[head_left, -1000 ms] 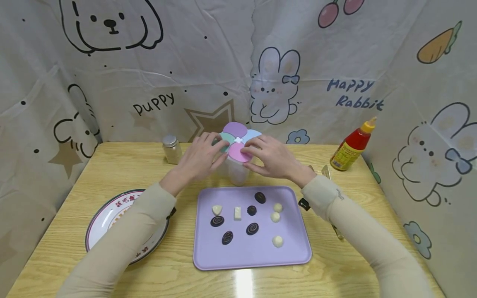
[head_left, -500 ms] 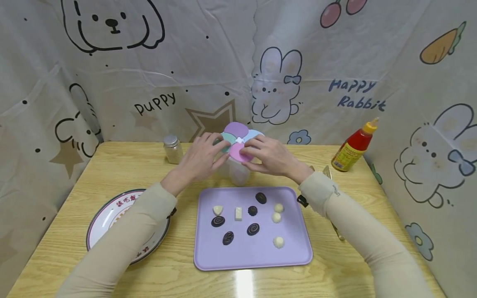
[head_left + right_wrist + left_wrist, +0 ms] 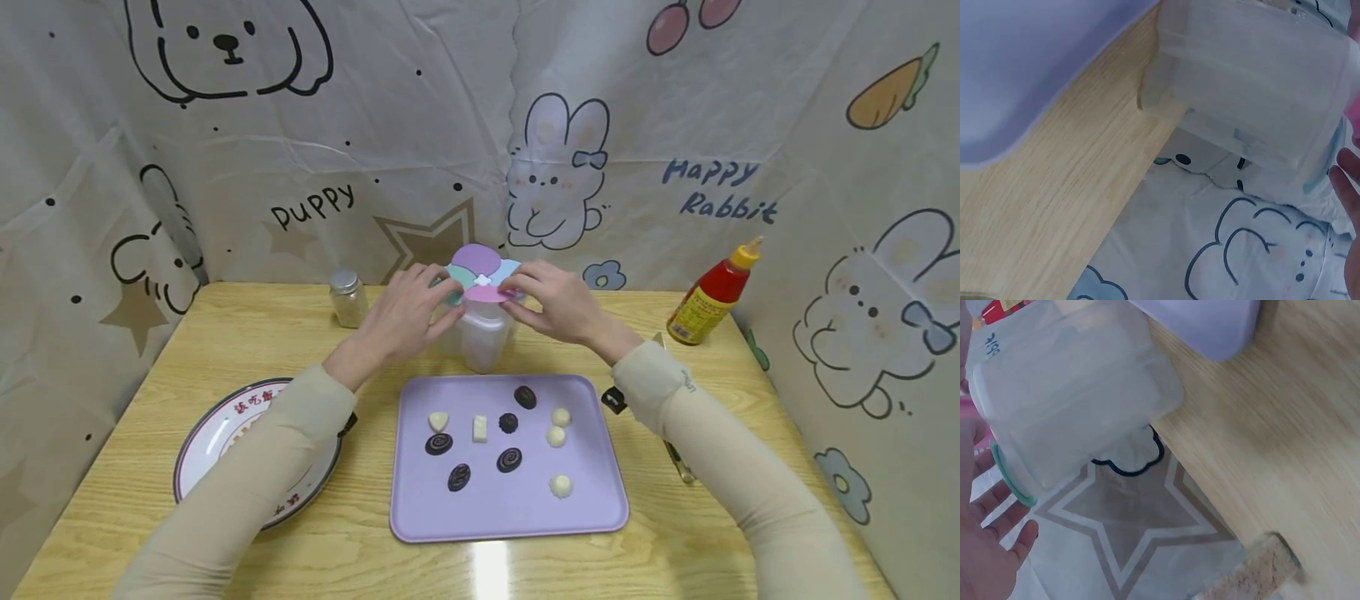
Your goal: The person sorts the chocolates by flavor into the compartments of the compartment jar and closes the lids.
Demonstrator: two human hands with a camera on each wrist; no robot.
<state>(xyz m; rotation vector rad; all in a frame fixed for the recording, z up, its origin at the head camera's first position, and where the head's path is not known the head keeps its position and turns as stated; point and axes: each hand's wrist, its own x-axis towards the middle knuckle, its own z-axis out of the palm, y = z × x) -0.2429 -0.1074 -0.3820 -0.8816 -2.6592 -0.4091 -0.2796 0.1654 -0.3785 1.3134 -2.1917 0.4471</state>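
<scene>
A translucent lobed storage box (image 3: 483, 342) stands at the back of the table. Petal-shaped lids cover its top: purple (image 3: 476, 259), blue (image 3: 507, 268), green (image 3: 459, 274) and pink (image 3: 482, 293). The front pink lid is tipped up, baring the rim of its compartment. My right hand (image 3: 558, 304) pinches the pink lid's right edge between thumb and fingers. On the other side, my left hand (image 3: 401, 315) rests fingertips at the green lid, thumb by the pink lid's left edge. The left wrist view shows its fingers (image 3: 1007, 519) spread and fairly straight beside the green lid's edge.
In front of the box lies a lilac tray (image 3: 510, 517) with several dark and white chocolates (image 3: 509, 460). A white plate (image 3: 213, 442) is partly under my left forearm, and a metal utensil (image 3: 678, 462) under my right. A jar (image 3: 348, 302) and sauce bottle (image 3: 708, 304) stand at the back.
The pink lid has tipped up from lying flat, raised at its front by my right hand, so the front compartment's rim now shows. The left hand has stayed nearly still.
</scene>
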